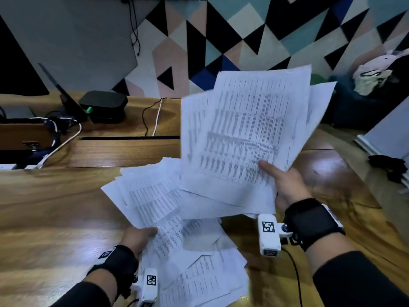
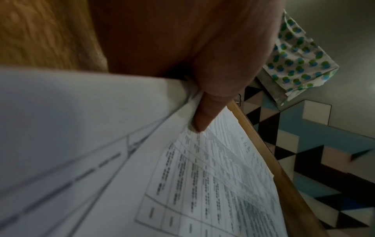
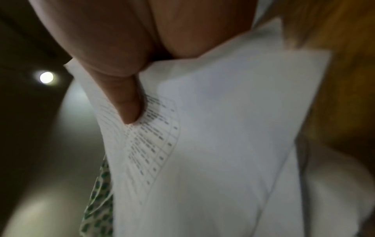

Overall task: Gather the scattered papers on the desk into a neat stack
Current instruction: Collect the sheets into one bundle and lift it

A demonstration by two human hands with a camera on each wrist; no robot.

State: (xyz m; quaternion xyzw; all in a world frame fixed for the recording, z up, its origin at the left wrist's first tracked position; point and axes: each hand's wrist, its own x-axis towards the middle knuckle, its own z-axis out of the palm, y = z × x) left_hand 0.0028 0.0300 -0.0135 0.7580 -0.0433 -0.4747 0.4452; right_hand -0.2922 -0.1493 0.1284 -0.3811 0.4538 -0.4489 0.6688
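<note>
My right hand (image 1: 281,180) holds a fanned bundle of printed papers (image 1: 245,134) raised above the wooden desk (image 1: 55,207), thumb pressed on the top sheet. In the right wrist view that thumb (image 3: 129,109) pinches the sheets (image 3: 213,144). My left hand (image 1: 139,235) grips another sheaf of papers (image 1: 152,196) at its near edge, lower and to the left. The left wrist view shows its thumb (image 2: 205,118) pressing on a table-printed page (image 2: 202,184). More loose sheets (image 1: 203,269) lie on the desk near the front edge, under both bundles.
A black box (image 1: 104,107) and cables (image 1: 152,116) sit at the back of the desk, with a cable slot (image 1: 130,138) in front of them. A plush toy (image 1: 376,69) lies off the desk's right end. A patterned wall (image 1: 243,36) stands behind.
</note>
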